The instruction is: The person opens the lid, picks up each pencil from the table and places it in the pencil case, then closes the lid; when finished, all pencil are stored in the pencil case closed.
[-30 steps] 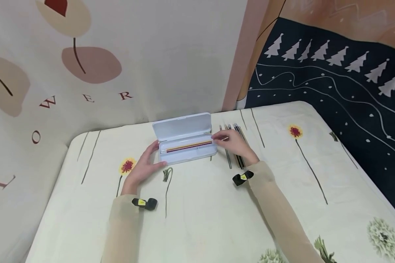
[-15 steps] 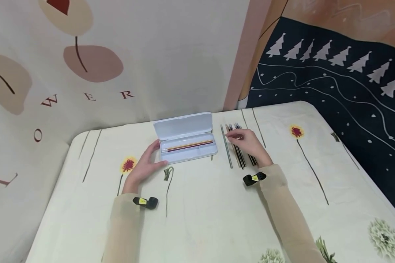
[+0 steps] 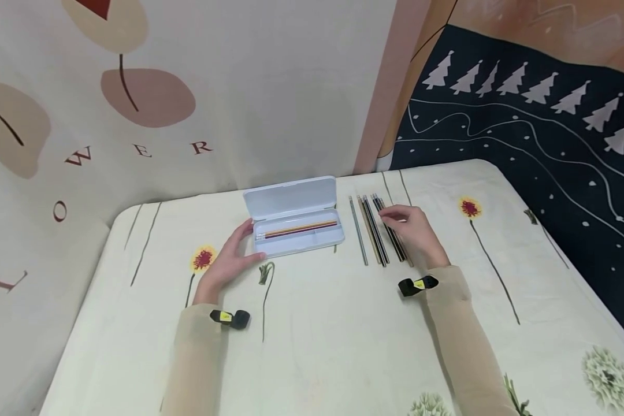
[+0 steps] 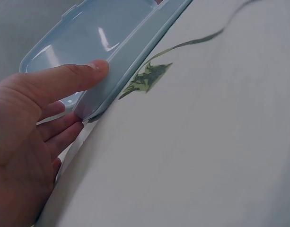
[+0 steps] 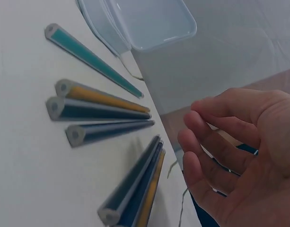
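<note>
A pale blue pencil case (image 3: 329, 244) stands with its lid (image 3: 291, 199) raised at the back. Inside lie a few yellow and dark red pencils (image 3: 299, 230). My left hand (image 3: 227, 264) holds the case at its left end; in the left wrist view the thumb (image 4: 83, 78) lies on the front rim and other fingers touch the corner. To the right of the case, several pencils lie in loose groups, with a teal pencil (image 5: 92, 59) nearest it. My right hand (image 3: 415, 232) is at the rightmost pencils (image 5: 135, 184), fingers loosely bent, nothing visible between them.
A white flower-printed cloth (image 3: 312, 346) covers the table. Behind the case hangs a pale printed curtain (image 3: 291, 86). Dark fabric with white trees (image 3: 520, 133) hangs at the right, beyond the table edge.
My right hand has moved right, from the case's right end across the pencils to the rightmost group, which now lies farther from the others. My left hand has stayed on the case.
</note>
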`<state>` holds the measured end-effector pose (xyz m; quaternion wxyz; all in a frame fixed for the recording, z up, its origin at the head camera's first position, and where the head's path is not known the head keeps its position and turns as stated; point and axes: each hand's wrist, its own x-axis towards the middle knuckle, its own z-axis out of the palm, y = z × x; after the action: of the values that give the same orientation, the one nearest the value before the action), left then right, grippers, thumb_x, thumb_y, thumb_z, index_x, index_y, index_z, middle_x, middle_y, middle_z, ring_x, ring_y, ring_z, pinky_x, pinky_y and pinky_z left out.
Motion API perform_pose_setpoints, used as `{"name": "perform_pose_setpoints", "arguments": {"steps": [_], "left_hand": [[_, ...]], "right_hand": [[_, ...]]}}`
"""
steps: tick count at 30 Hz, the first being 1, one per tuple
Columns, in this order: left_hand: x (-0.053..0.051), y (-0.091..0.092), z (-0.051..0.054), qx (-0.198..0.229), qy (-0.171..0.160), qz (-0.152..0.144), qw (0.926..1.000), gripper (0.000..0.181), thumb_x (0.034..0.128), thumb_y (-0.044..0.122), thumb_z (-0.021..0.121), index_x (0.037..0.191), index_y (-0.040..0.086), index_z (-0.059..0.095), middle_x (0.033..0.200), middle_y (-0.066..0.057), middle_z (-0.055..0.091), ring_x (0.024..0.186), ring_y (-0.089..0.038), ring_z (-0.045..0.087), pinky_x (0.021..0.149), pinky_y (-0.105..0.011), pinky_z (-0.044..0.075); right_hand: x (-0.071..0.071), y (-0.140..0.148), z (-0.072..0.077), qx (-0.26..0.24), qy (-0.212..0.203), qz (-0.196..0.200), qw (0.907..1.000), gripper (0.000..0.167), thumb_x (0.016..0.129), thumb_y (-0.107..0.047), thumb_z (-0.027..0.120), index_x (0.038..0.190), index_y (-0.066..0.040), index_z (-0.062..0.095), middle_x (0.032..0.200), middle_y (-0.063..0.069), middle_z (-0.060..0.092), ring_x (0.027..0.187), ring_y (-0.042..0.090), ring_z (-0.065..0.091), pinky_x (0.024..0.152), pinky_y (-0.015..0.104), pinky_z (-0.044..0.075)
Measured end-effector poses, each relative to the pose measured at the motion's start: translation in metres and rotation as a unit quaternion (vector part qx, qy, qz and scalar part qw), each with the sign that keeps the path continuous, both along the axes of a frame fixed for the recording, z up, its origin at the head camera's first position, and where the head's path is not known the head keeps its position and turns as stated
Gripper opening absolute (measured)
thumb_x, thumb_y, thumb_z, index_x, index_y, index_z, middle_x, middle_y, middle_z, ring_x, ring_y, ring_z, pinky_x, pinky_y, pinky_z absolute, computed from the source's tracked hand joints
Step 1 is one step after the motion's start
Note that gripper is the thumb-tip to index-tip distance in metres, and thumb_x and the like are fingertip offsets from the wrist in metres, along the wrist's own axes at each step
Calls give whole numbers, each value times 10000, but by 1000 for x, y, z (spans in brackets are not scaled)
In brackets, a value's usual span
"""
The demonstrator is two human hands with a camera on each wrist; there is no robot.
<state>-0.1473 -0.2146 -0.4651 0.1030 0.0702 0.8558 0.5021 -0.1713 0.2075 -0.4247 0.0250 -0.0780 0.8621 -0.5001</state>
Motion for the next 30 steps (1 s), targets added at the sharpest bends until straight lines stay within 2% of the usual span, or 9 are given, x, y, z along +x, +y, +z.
{"name": "perform_pose_setpoints", "arguments": {"steps": [5, 14, 21, 30], "left_hand": [[-1, -1, -2, -7, 29, -1, 10000, 941, 826, 210, 775, 1557, 175, 184, 1536, -138, 309, 1442, -327, 121, 1126, -587, 33], [-1, -1, -2, 58, -39, 4, 10000, 933, 827, 207, 776, 1556, 185, 192, 1537, -126, 314, 1446, -316, 109, 1124, -594, 30], [0, -1, -1, 76, -16, -8, 10000, 941, 826, 206, 776, 1557, 177, 184, 1537, -133, 310, 1445, -318, 116, 1127, -586, 35], [1, 0, 1, 59, 85, -49, 9999, 923, 837, 197, 763, 1554, 143, 184, 1532, -135, 319, 1441, -309, 142, 1139, -552, 55]], "right_hand": [[2, 8, -1, -87, -34, -157, 9998, 241, 951, -89, 611, 1134, 57, 666, 1138, 212, 651, 1046, 335, 581, 890, 425, 458], [3, 16, -10, 365, -351, -564, 9971, 229, 936, -75, 617, 1122, 49, 664, 1105, 221, 649, 1025, 345, 580, 911, 470, 449], [4, 17, -16, 638, -522, -550, 9951, 239, 932, -70, 614, 1135, 48, 656, 1087, 221, 649, 1010, 336, 589, 882, 444, 469], [3, 19, -22, 636, -425, -432, 9961, 247, 923, -46, 611, 1145, 55, 647, 1047, 216, 651, 956, 324, 598, 828, 403, 476]]}}
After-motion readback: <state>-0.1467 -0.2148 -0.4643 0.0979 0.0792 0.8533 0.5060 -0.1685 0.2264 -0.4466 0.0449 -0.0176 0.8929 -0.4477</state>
